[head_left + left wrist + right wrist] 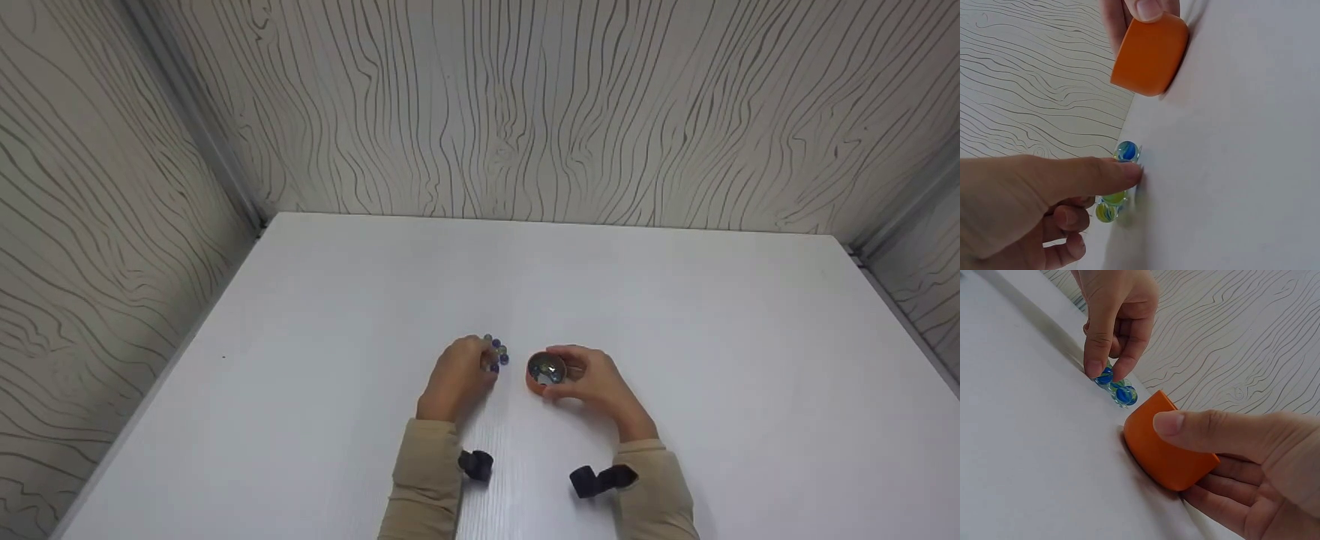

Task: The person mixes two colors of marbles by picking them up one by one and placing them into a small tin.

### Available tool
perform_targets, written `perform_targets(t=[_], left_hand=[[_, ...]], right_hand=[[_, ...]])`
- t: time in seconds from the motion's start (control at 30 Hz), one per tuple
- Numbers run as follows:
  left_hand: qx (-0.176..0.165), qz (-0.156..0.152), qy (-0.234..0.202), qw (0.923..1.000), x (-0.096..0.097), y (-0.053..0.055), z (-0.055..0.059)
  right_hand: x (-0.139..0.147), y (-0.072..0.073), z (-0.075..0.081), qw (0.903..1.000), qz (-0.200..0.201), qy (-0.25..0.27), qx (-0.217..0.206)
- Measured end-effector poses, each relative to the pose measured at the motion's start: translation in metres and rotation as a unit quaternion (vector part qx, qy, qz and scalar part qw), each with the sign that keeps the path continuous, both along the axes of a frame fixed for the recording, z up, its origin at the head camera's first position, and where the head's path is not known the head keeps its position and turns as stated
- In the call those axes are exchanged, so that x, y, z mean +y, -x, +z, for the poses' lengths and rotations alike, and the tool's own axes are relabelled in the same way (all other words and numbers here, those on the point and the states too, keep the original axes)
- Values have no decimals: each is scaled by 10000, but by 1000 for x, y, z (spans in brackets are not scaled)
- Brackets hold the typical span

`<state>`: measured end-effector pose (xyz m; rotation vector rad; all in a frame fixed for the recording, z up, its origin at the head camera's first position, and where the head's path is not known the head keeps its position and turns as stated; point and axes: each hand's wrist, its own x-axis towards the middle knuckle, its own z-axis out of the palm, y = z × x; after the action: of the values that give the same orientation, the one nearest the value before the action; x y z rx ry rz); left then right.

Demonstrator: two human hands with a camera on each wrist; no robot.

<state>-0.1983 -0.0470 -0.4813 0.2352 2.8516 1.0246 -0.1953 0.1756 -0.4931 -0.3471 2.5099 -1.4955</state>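
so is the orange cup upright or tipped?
Upright: the orange cup opens upward in the head view; both wrist views show its base toward the white table.

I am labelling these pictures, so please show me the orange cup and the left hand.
Orange cup [1150,55], left wrist view: middle of its outer wall.
Left hand [457,376], head view: back of the hand.

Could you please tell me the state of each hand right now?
Left hand: pinching a glass marble.
Right hand: holding the orange cup.
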Motion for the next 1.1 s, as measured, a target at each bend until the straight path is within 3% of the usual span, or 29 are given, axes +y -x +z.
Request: perform_targets(t=[0.5, 0.87, 1.1], left_hand=[[15, 30, 41, 10000, 0, 0, 0], [-180, 197, -267, 9993, 1, -4, 2], [-97, 220, -221, 9995, 1, -4, 3]], right_hand=[[-2, -2, 2, 9998, -131, -132, -26], [-1, -1, 2, 9999, -103, -20, -129], [-1, -1, 2, 9999, -69, -39, -92]])
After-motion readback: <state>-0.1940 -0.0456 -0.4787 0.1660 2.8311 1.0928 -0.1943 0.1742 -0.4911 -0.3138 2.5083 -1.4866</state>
